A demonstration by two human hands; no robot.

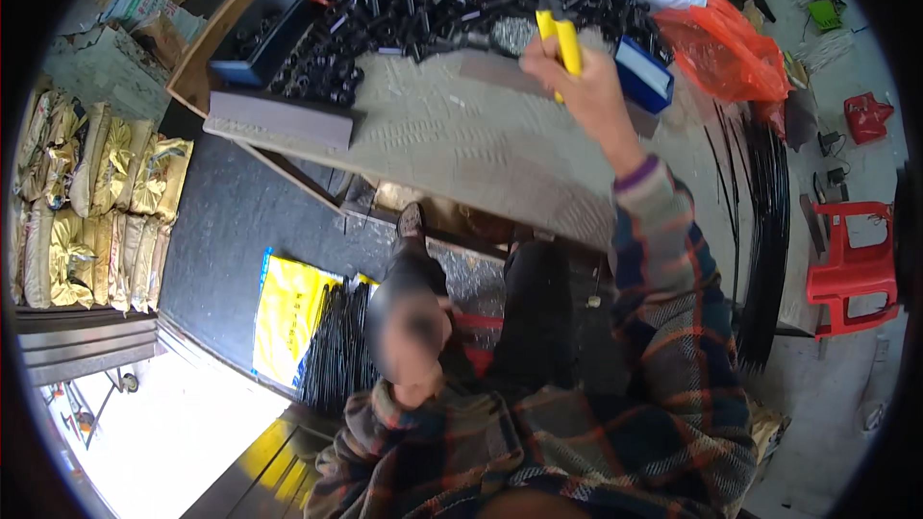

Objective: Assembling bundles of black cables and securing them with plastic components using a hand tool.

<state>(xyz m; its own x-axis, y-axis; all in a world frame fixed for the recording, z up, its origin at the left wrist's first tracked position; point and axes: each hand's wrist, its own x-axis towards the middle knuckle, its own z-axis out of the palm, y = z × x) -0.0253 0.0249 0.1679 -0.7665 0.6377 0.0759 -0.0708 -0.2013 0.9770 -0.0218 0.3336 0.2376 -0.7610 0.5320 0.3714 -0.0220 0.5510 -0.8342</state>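
Note:
My right hand (pixel 586 82) is raised over the far right part of the workbench (pixel 452 125). It is closed round the yellow handles of a pair of pliers (pixel 569 46), whose dark head points away from me toward a heap of small black parts (pixel 413 0). Low over my lap is my left hand (pixel 415 370), beside my left thigh. A blurred patch covers most of it, so its fingers and anything in them are hidden. A bundle of thin black rods or ties (pixel 336 346) lies just left of it, on a yellow bag (pixel 288 308).
On the bench stand a dark blue bin (pixel 255 38) at left and a smaller blue box (pixel 642 75) at right. Orange plastic (pixel 726 53) hangs over the right end, near long black strips (pixel 764 240). Stacked sacks (pixel 101 202) stand left; a red stool (pixel 851 269) is right.

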